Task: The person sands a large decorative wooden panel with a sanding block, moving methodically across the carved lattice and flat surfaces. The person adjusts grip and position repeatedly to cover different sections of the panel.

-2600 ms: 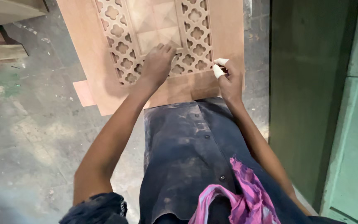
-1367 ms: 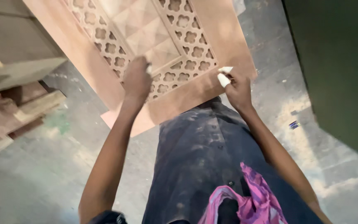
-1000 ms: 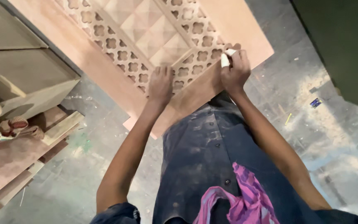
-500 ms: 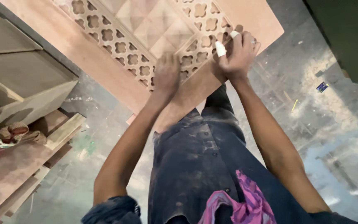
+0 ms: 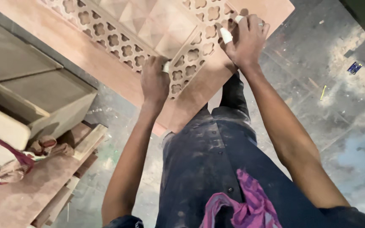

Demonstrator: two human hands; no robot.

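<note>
Two hands on carved lattice door panel (image 5: 157,38) lying over the floor | left hand (image 5: 154,81) pressed on fretwork, grasp unclear | right hand (image 5: 245,39) clenched round white piece (image 5: 226,36), shifted farther up-panel than before

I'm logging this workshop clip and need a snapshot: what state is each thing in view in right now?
Carved wooden panel: lying flat above the floor, lattice cut-outs open.
Left hand: pressed on the lattice, a small white piece at its fingertips.
Right hand: closed around a white piece, on the lattice.
Pink cloth: bunched at the person's waist.
Wooden boxes: stacked at left.
Concrete floor: dusty, littered with scraps.
</note>
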